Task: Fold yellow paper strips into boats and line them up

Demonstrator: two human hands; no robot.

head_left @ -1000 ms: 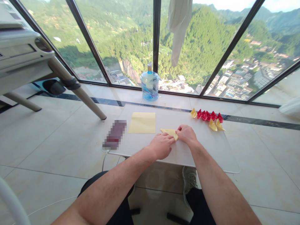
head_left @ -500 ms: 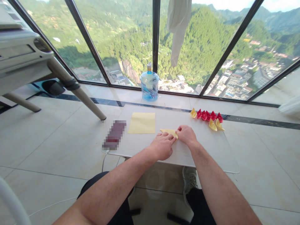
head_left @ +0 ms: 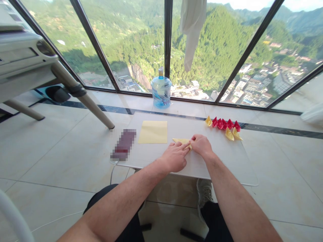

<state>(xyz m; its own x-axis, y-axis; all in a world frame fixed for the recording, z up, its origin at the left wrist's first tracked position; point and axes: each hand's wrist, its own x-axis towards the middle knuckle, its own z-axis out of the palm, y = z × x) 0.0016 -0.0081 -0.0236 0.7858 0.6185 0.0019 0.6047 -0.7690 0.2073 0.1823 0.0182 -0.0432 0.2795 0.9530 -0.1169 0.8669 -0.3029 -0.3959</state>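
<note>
Our left hand (head_left: 176,157), fingers extended, presses the folded paper (head_left: 178,140), probably light, easily creased; our right hand (head_left: 201,144) suitably pinches its edge.

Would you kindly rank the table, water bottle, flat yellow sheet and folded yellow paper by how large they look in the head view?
1. Table, by far the largest
2. Flat yellow sheet and water bottle: too alike in area to rank
3. Folded yellow paper, partly covered, smallest in what shows
</note>
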